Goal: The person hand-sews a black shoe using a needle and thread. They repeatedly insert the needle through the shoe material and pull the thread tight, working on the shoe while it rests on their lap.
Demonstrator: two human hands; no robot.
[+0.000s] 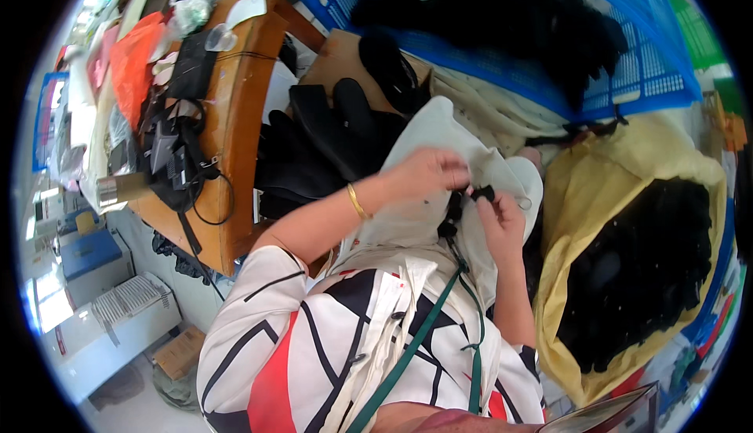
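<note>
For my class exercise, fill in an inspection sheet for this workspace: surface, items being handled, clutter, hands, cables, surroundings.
Surface: pale cloth across the lap; wooden table at left.
Items handled: small black piece, exact kind unclear.
Clutter: orange-red bag and crumpled plastic on the table.
Hands: right hand seems to pinch the black piece between its fingers; left hand close by, blurred, grip unclear.
Cables: black cable looping at the table's edge.
Surroundings: blue crate and yellow sack, both holding black items.
</note>
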